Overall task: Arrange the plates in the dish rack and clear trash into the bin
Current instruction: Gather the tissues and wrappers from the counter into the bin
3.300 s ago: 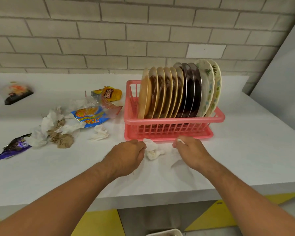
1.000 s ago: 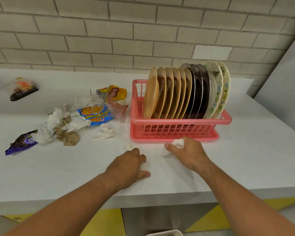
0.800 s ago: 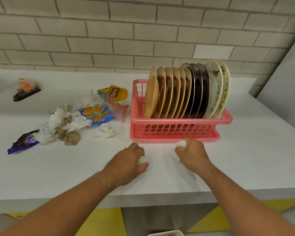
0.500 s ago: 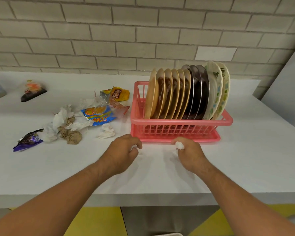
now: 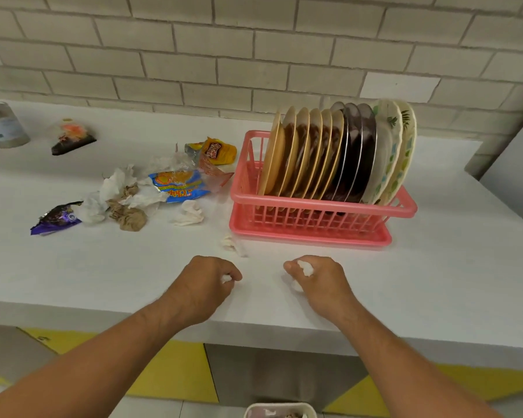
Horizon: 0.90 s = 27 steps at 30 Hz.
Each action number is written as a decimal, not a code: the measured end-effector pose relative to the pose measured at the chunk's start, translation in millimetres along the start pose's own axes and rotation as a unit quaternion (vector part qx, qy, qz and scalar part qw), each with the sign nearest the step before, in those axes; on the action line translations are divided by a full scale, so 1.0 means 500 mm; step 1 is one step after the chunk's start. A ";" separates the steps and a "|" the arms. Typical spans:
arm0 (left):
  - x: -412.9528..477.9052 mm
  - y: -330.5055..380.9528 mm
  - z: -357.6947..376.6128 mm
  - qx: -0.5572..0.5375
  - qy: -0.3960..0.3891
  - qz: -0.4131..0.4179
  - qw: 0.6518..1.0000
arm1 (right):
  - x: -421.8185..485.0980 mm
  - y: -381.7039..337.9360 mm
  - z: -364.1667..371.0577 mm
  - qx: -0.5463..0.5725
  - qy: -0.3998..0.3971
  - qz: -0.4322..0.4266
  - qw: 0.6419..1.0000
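Observation:
A pink dish rack [image 5: 314, 220] stands on the white counter [image 5: 435, 267] and holds several upright plates [image 5: 335, 152]: tan, dark and floral ones. My left hand [image 5: 204, 285] is closed around a small white tissue wad [image 5: 225, 279] near the counter's front edge. My right hand [image 5: 320, 282] is closed around another white tissue wad [image 5: 305, 268]. A loose tissue scrap [image 5: 231, 244] lies on the counter just beyond my left hand. The rim of a bin [image 5: 280, 410] shows below the counter.
A litter pile lies to the left: crumpled tissues [image 5: 112, 191], brown paper [image 5: 130, 218], a blue chip bag [image 5: 178, 187], a yellow wrapper [image 5: 218, 150], a purple wrapper [image 5: 56, 218]. A dark packet [image 5: 71, 137] and a jar [image 5: 2, 125] sit far left. A brick wall runs behind.
Both hands closed on tissue pieces in front of the rack and drew back toward the counter's front edge. One small scrap stayed on the counter.

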<state>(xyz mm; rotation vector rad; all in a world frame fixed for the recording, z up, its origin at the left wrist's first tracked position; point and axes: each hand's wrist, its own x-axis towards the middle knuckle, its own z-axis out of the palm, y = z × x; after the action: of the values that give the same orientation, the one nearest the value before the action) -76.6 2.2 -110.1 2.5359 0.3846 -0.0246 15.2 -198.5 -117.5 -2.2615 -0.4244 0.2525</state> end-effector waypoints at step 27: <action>-0.202 -0.193 0.394 0.004 -0.150 0.043 0.988 | -0.311 0.261 0.250 -0.009 0.013 0.192 0.981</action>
<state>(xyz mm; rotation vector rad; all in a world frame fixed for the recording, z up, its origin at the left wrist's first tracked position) -187.3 -54.6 -316.7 2.5024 0.1547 -0.3711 -139.1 -252.9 -291.1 -2.3491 0.0287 0.4165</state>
